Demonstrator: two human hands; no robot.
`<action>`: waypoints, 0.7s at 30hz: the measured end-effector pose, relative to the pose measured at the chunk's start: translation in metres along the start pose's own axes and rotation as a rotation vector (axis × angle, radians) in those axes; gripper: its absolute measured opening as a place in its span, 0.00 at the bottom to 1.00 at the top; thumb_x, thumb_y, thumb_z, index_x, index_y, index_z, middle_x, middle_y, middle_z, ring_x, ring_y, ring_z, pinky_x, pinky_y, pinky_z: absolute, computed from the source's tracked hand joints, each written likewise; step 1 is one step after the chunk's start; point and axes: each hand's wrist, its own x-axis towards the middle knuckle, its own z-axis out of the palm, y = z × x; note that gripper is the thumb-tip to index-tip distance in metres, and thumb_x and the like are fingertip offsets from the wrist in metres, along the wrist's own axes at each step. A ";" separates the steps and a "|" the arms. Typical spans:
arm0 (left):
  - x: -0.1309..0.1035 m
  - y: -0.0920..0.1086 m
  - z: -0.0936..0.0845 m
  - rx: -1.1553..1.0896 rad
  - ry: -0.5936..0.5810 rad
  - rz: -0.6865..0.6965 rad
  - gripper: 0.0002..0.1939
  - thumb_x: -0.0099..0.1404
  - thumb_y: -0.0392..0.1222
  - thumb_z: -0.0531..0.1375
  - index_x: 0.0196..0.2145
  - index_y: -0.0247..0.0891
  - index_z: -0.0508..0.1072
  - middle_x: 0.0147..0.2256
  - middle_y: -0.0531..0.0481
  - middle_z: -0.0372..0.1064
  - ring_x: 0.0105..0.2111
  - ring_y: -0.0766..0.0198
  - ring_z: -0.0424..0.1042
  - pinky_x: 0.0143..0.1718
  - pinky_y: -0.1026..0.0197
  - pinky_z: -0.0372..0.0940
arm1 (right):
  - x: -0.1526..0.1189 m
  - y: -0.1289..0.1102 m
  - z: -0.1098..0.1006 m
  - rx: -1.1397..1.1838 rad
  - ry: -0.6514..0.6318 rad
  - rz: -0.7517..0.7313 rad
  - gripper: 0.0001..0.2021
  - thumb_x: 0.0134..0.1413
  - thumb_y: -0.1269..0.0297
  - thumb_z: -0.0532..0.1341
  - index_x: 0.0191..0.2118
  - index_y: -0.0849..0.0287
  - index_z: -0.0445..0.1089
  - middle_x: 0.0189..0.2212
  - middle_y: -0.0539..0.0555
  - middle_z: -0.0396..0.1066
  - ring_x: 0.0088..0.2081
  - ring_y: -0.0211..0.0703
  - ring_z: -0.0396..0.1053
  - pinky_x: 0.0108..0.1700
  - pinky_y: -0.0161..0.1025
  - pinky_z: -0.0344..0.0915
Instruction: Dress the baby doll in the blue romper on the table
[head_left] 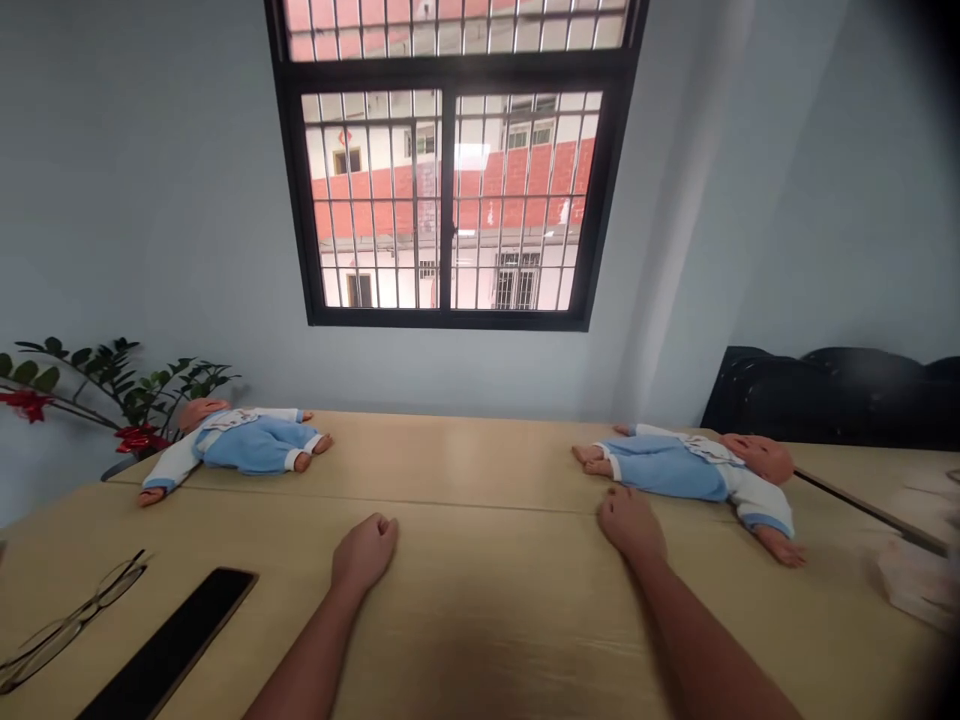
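Note:
My left hand (365, 553) rests on the table in a loose fist, with nothing showing in it. Also curled into a fist, my right hand (631, 522) lies on the table just in front of the legs of the right baby doll (667, 468). That doll is on its back, feet toward the middle and head to the right, in light blue trousers and a white top. A similar left baby doll (251, 443) lies on its back at the far left, its feet pointing to the middle. My left hand is apart from it.
Glasses (82, 615) and a black phone (176, 640) lie on the wooden table (480, 610) at the left. A leafy plant (112, 385) stands behind the left corner. At the right are a long thin stick (870, 508), a pale box (919, 580) and black chairs (832, 395).

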 end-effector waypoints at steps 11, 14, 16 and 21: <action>0.004 0.009 0.005 0.069 0.028 -0.027 0.22 0.72 0.57 0.49 0.30 0.41 0.70 0.31 0.49 0.76 0.31 0.59 0.71 0.29 0.60 0.49 | 0.095 0.017 0.056 0.010 0.175 0.061 0.35 0.63 0.43 0.53 0.68 0.61 0.60 0.66 0.73 0.58 0.67 0.69 0.50 0.65 0.63 0.45; 0.004 0.012 0.004 0.078 0.022 -0.033 0.21 0.72 0.57 0.49 0.30 0.41 0.70 0.31 0.50 0.76 0.31 0.59 0.71 0.29 0.61 0.49 | 0.096 0.018 0.057 -0.008 0.204 0.107 0.36 0.62 0.38 0.53 0.66 0.59 0.64 0.62 0.76 0.60 0.64 0.72 0.53 0.62 0.66 0.45; 0.003 0.012 0.002 0.079 0.014 -0.032 0.21 0.72 0.57 0.49 0.29 0.42 0.69 0.30 0.50 0.76 0.30 0.59 0.71 0.28 0.61 0.49 | 0.094 0.018 0.056 -0.015 0.204 0.102 0.34 0.62 0.36 0.52 0.63 0.56 0.67 0.62 0.74 0.60 0.64 0.71 0.52 0.62 0.67 0.44; 0.002 0.013 0.001 0.074 0.018 -0.033 0.21 0.71 0.58 0.49 0.28 0.43 0.68 0.30 0.51 0.76 0.31 0.58 0.71 0.28 0.61 0.49 | 0.093 0.020 0.053 -0.014 0.102 0.023 0.30 0.65 0.38 0.47 0.54 0.55 0.72 0.66 0.68 0.58 0.69 0.69 0.44 0.61 0.71 0.47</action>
